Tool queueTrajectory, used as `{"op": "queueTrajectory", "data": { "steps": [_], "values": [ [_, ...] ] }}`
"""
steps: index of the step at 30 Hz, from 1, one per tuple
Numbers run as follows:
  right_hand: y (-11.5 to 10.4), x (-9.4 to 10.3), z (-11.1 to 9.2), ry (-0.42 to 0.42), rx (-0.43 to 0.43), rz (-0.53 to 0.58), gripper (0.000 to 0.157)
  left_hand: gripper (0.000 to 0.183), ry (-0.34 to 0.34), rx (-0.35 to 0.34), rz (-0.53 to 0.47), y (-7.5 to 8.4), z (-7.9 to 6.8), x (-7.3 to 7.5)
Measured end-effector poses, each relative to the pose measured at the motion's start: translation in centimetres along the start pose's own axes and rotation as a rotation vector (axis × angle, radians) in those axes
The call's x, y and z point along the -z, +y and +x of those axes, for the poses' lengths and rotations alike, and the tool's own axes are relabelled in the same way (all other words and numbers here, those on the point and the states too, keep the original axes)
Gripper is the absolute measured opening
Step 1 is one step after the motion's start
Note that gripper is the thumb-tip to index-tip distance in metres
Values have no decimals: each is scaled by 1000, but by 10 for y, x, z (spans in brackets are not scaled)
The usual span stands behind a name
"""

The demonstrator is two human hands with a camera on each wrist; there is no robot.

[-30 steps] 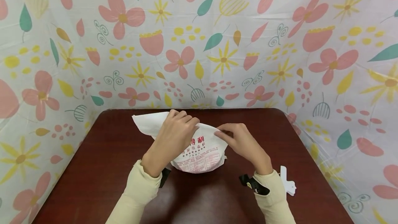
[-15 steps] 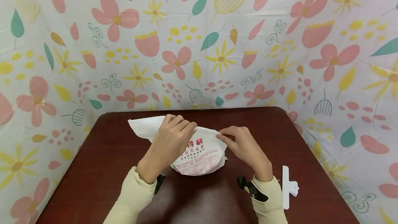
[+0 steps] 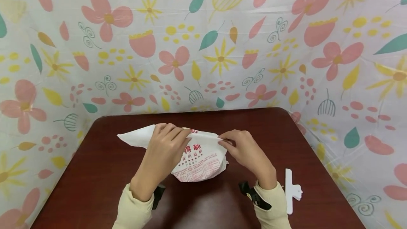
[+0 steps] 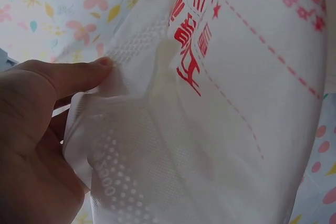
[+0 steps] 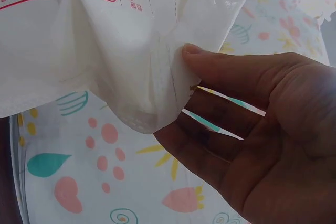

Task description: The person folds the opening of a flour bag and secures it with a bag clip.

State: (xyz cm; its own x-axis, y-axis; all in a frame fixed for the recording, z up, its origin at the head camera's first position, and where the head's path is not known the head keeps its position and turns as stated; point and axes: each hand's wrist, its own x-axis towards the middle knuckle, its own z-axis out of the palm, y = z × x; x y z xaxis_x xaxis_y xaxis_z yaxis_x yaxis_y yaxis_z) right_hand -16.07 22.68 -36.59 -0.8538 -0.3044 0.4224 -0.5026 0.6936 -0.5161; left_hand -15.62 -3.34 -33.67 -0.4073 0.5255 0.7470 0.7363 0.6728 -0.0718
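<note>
A white bag with red Chinese print point(image 3: 200, 162) rests on the table between both hands, its upper edge folded over. My left hand point(image 3: 168, 147) grips the top edge on the left, and a plain white flap sticks out beyond it. In the left wrist view the thumb of that hand presses the bag's textured sheet point(image 4: 136, 135) against the fingers behind it. My right hand point(image 3: 246, 149) pinches the right end of the folded edge. The right wrist view has its thumb on the bag's corner point(image 5: 152, 93), with fingers behind.
A white clip point(image 3: 289, 191) lies on the dark red-brown table point(image 3: 105, 172), to the right of the right forearm. A floral-printed curtain point(image 3: 203, 45) stands round the table's back and sides.
The top edge of the bag has turned down further, and red print now shows on the folded part. The head view has shifted slightly. Both hands keep their hold.
</note>
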Motion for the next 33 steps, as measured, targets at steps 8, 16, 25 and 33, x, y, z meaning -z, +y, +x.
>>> {"op": "queueTrajectory", "data": {
  "steps": [8,16,25,33],
  "values": [
    [-11,-17,3,-12,-18,30,8,18,-12,53,-8,-3,-20,10],
    [-15,-25,10,-35,-11,46,6,18,39,56,20,-8,-28,12],
    [-10,-12,4,-26,-67,-80,6,16,6,57,-21,-5,-17,-3],
    [-28,-34,12,31,155,-16,15,15,-9,42,-14,-2,-15,-7]
  ]
}}
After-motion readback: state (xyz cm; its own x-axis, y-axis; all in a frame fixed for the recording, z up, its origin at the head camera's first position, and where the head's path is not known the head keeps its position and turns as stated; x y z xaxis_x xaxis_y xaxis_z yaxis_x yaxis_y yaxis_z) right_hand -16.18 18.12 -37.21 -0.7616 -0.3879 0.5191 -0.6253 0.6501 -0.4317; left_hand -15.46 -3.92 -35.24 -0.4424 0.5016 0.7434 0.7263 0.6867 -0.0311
